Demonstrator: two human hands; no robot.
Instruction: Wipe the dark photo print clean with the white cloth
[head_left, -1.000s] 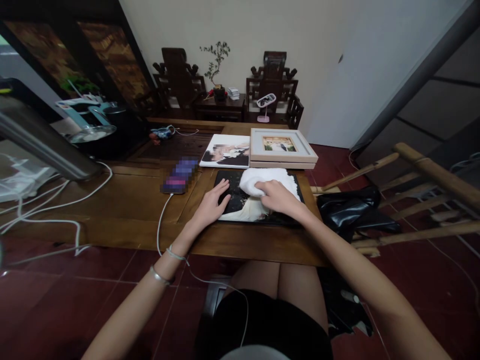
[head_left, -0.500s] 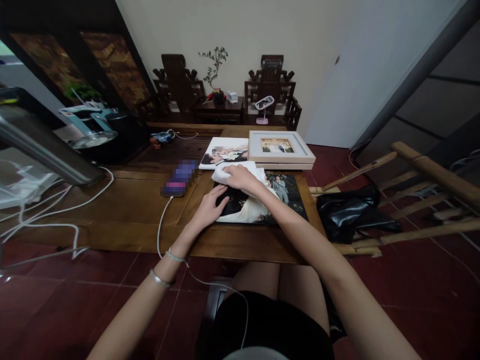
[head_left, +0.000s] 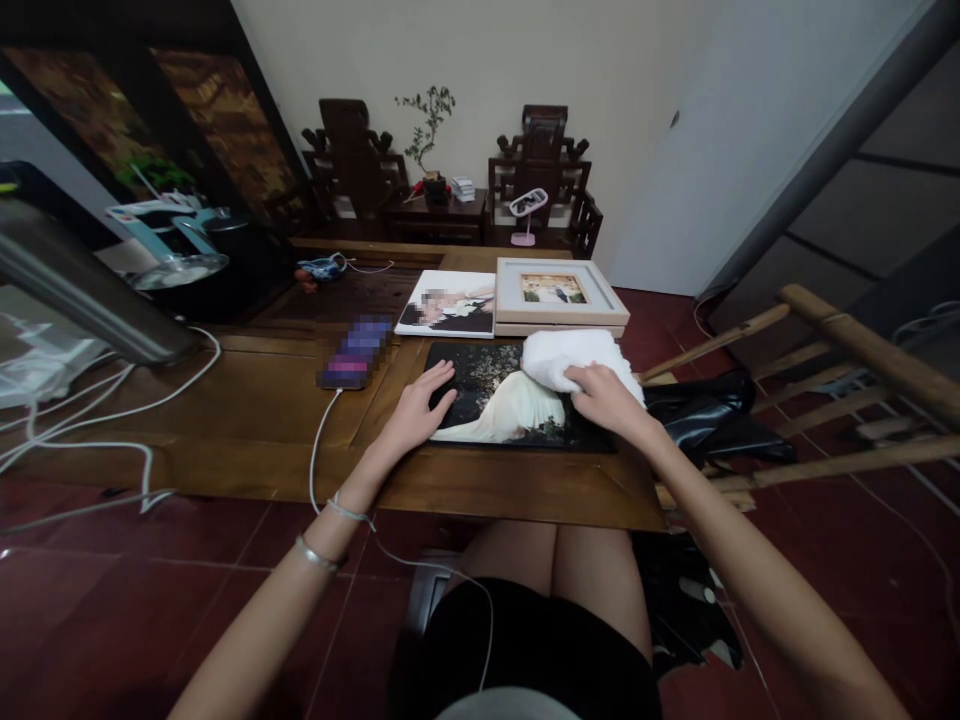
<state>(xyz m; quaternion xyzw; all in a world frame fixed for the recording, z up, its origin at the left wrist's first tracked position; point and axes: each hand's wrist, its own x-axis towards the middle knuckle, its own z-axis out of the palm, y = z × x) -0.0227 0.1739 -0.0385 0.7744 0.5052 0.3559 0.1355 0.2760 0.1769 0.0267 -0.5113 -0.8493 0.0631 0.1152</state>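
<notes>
A dark photo panel (head_left: 480, 385) with a figure in a white gown lies flat near the table's front edge. My left hand (head_left: 420, 403) rests on its left edge, fingers stretched out and holding nothing. In my right hand (head_left: 606, 398) is a white cloth (head_left: 570, 355), bunched and pressed over the panel's upper right part. The cloth and hand hide that corner of the picture. Just behind the panel lies a white-edged photo print (head_left: 450, 303), and beside it, at the right, a pale picture frame (head_left: 562, 265) is stacked on another.
A phone (head_left: 351, 355) with a charging cable lies left of the panel. White cables and a power strip (head_left: 60, 365) crowd the far left, near a grey metal post (head_left: 97, 285). A bamboo chair (head_left: 862, 345) bearing a black bag (head_left: 712, 415) stands right of the wooden table (head_left: 247, 400).
My right hand has slid the white cloth rightward across the panel, from its upper left to its upper right. The white gown is uncovered. My left hand stays about where it was.
</notes>
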